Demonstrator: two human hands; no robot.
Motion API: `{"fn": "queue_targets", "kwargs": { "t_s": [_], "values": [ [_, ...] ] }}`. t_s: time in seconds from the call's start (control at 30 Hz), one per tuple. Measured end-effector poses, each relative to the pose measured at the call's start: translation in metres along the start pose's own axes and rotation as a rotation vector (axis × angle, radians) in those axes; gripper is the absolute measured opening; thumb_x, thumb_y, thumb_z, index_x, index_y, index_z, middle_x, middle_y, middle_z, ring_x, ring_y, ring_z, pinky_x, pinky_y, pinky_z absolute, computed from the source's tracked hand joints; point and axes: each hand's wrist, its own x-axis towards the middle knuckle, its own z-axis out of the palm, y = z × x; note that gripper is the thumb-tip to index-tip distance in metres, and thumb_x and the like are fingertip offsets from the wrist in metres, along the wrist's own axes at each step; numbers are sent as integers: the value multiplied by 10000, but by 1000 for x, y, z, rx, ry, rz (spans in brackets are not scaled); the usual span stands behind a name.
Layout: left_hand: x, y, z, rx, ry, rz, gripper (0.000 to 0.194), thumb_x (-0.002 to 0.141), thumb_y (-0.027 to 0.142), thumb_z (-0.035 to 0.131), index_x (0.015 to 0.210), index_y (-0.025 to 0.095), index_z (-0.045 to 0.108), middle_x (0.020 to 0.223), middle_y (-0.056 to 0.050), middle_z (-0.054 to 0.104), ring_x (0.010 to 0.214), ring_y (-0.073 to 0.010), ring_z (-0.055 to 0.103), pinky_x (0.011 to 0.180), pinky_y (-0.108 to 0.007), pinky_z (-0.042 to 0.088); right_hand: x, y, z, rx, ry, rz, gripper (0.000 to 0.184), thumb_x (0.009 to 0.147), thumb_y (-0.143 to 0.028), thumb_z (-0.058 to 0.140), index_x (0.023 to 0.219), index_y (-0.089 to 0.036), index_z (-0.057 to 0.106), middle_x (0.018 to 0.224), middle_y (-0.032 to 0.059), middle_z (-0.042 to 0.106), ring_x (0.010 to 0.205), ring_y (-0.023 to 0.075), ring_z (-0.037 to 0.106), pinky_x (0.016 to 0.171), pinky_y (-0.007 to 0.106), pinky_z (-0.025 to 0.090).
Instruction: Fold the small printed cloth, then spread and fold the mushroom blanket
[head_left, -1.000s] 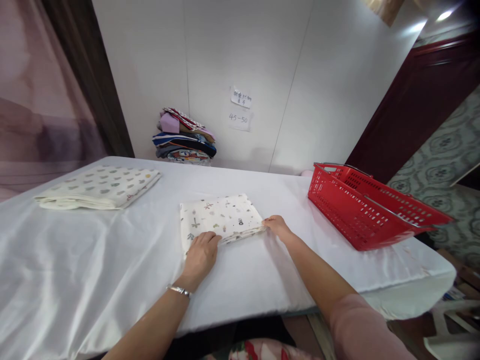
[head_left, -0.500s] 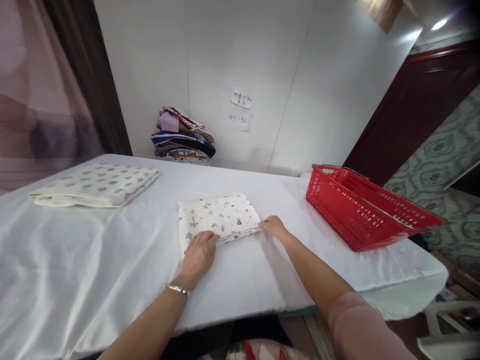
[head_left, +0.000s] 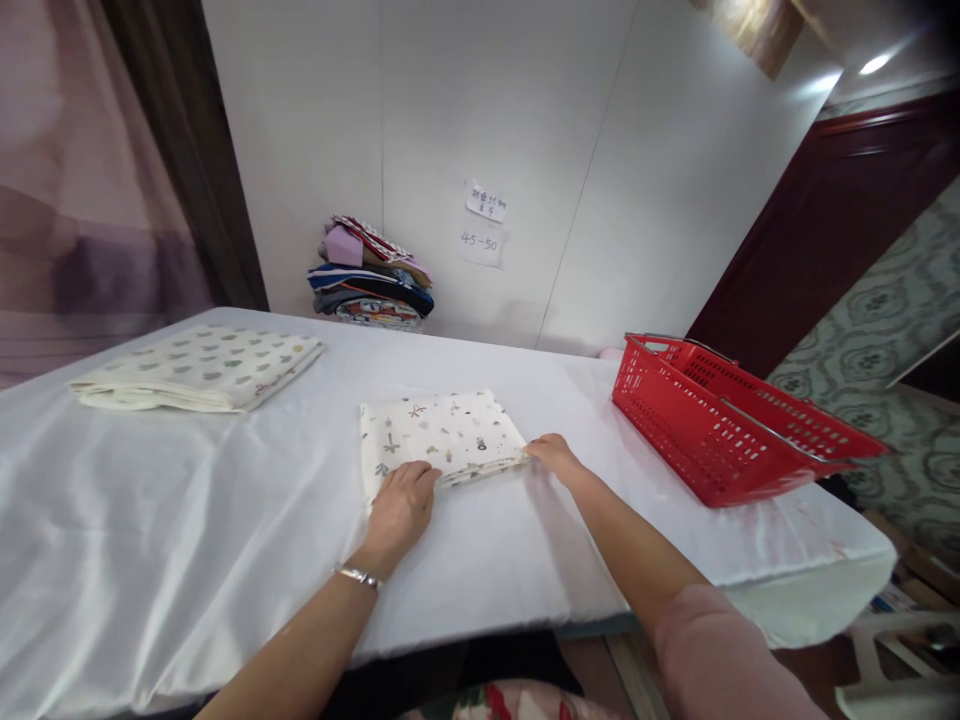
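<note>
Nothing has shifted in the last second: left hand [head_left: 401, 510] lies flat and right hand [head_left: 553, 457] pinches the cloth [head_left: 439, 436] near the table's [head_left: 187, 520] front edge.

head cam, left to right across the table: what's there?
larger folded cloth → pile of folded clothes against the wall → left hand on the near edge of the small printed folded cloth → right hand at its right corner → red basket
</note>
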Motion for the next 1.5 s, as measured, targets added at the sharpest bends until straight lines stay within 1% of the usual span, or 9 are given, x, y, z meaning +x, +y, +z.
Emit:
{"fn": "queue_targets", "kwargs": {
  "t_s": [0.37, 0.67, 0.73, 0.83, 0.93, 1.03, 1.17, 1.3, 1.5],
  "values": [
    [0, 3, -7, -10, 35, -40, 255, 842, 150, 397, 933, 188, 632, 942, -80, 633, 910, -227, 549, 789, -381, 410, -1, -1, 2, 2, -129, 70, 115, 655, -255, 610, 683, -149, 575, 525, -11, 576, 465, 97, 547, 407, 174, 339],
    [-1, 2, -16, -11, 4, -118, 218, 846, 212, 422, 810, 192, 635, 824, -56, 618, 818, -201, 538, 753, -349, 400, -1, 3, 2, -159, -154, -30, 144, 731, -282, 547, 746, -149, 600, 597, 11, 614, 524, 116, 575, 461, 196, 385],
    [-1, 3, -17, -22, 2, -120, 229, 854, 227, 416, 802, 191, 636, 820, -55, 616, 811, -197, 535, 748, -346, 401, -5, 1, 0, -216, -114, -86, 173, 731, -290, 556, 820, -154, 613, 737, 40, 651, 637, 144, 606, 542, 220, 418],
    [-2, 3, -19, -25, 13, -148, 250, 869, 241, 399, 796, 190, 633, 832, -58, 613, 817, -192, 537, 739, -339, 401, -15, -5, 2, -299, -13, -242, 276, 737, -232, 552, 1007, -185, 592, 1049, 75, 622, 959, 198, 568, 767, 269, 425],
    [-4, 1, -25, 1, 27, -198, 237, 867, 233, 403, 806, 194, 629, 868, -59, 612, 835, -195, 537, 728, -337, 401, -29, -13, 12, -401, 77, -653, 322, 775, -131, 452, 1061, -196, 585, 1170, 74, 570, 1109, 202, 485, 925, 309, 363],
    [-10, -2, -32, 28, 30, -239, 206, 854, 222, 427, 867, 201, 631, 930, -66, 609, 871, -206, 535, 736, -348, 406, -40, -16, 26, -438, 48, -993, 334, 833, -157, 383, 1099, -200, 581, 1203, 73, 559, 1139, 198, 475, 979, 346, 341],
    [-24, -8, -36, 21, 6, -272, 196, 818, 203, 480, 941, 203, 633, 978, -78, 603, 910, -217, 533, 776, -368, 435, -45, -3, 42, -554, -92, -1053, 424, 882, -280, 373, 1296, -221, 443, 1351, 69, 451, 1283, 225, 338, 1042, 434, 265],
    [-36, -17, -39, -116, -4, -278, 211, 812, 176, 482, 961, 201, 629, 994, -64, 605, 958, -192, 530, 824, -332, 461, -40, 16, 48, -601, -84, -1076, 496, 883, -291, 375, 1371, -211, 341, 1399, 68, 389, 1313, 215, 295, 1060, 439, 248],
    [-44, -29, -58, -230, 27, -599, 233, 833, 307, 467, 960, 196, 628, 942, -39, 622, 776, -148, 583, 714, -285, 473, -34, 24, 50, -586, -24, -1153, 502, 887, -296, 368, 1383, -244, 318, 1388, 51, 406, 1300, 212, 322, 1045, 435, 285]
  ]
}}
